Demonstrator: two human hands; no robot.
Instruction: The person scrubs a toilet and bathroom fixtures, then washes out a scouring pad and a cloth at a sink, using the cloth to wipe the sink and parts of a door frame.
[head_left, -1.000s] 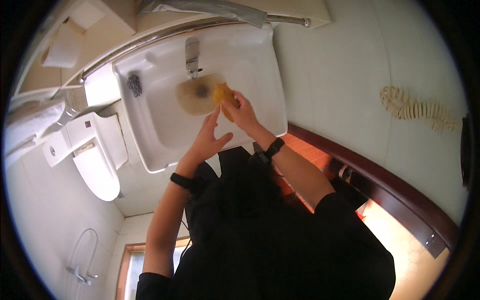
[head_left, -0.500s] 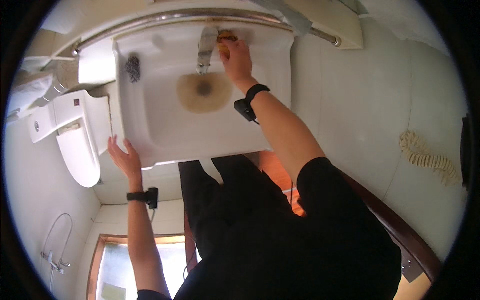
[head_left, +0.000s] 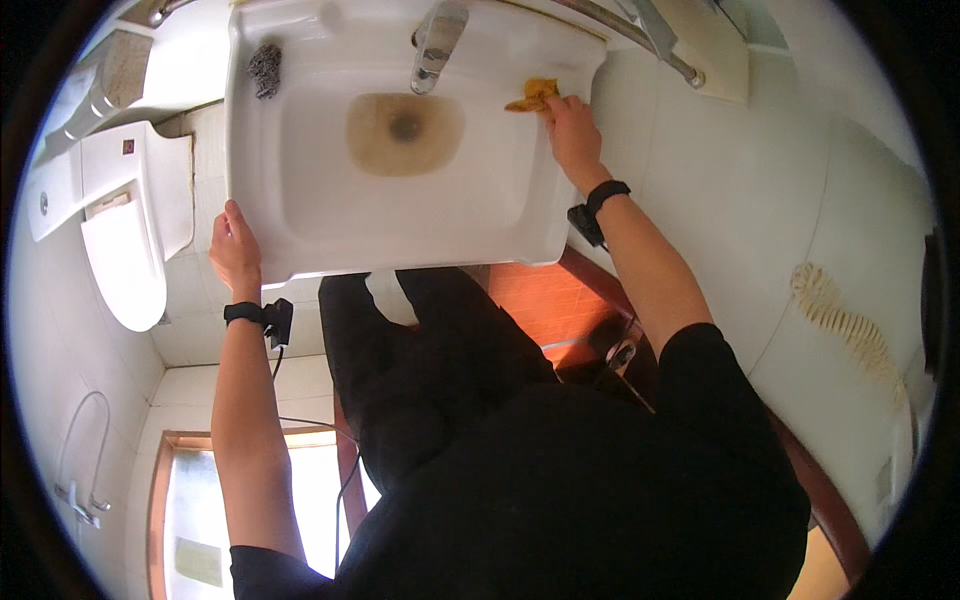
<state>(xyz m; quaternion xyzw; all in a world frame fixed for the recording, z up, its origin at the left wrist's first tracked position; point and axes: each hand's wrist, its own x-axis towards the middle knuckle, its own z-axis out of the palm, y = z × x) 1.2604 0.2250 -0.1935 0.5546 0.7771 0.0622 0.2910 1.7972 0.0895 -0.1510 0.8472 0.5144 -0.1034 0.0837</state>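
Observation:
A yellow-brown cloth [head_left: 534,97] lies bunched on the right rim of the white sink [head_left: 330,225]. My right hand [head_left: 576,140] pinches it there, fingers closed and pointing toward the bowl. At the sink's front left corner, my left hand [head_left: 236,250] is closed around the outer edge, its thumb upward. Shallow brownish water [head_left: 380,150] sits over the dark drain. A chrome faucet [head_left: 438,45] rises at the back, and a grey steel-wool scrubber [head_left: 265,70] rests on the back left rim. Both wrists wear black bands with small boxes.
A white toilet [head_left: 125,250] stands to the left of the sink. Behind the sink runs a metal rail [head_left: 630,32]. A coiled cream hose [head_left: 840,315] lies at the far right, and a dark red edge [head_left: 785,440] borders my right side.
My right hand has moved from beside the faucet to the right rim with the cloth. My left hand's spread fingers have closed at the sink edge. The view has shifted, with the sink now higher.

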